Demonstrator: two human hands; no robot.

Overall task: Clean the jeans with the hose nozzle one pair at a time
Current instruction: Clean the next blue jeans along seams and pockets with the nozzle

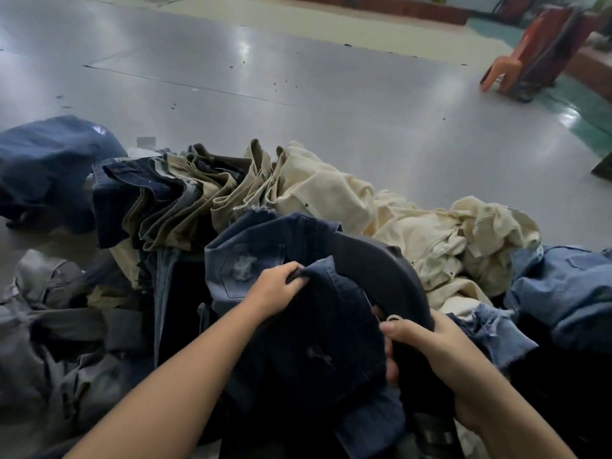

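Left hand: I have my left hand curled onto a bunched fold of the dark blue jeans, fingers closed over the cloth near the upper edge of the pair.
Right hand: my right hand is clamped on the same pair lower and to the right, thumb on top and fingers wrapped under the fabric.
Dark blue jeans: they lie crumpled between my two hands, on top of the heap in front of me, with a small worn patch showing near the middle.
Distressed jeans: a lighter blue pair with a frayed tear by its pocket sits just behind my left hand, touching the pair I hold.
Folded stack: I see khaki and navy trousers fanned on edge, beyond and left of my hands.
Cream garments: a loose pale pile spreads to the right of the stack.
Light blue jeans: another heap lies at far right.
Grey jeans: these lie at my left, beside my left forearm.
Floor: a shiny grey floor stretches beyond the clothes.
Chair: an orange plastic chair stands far off at upper right.
Hose nozzle: I cannot find it in this view.
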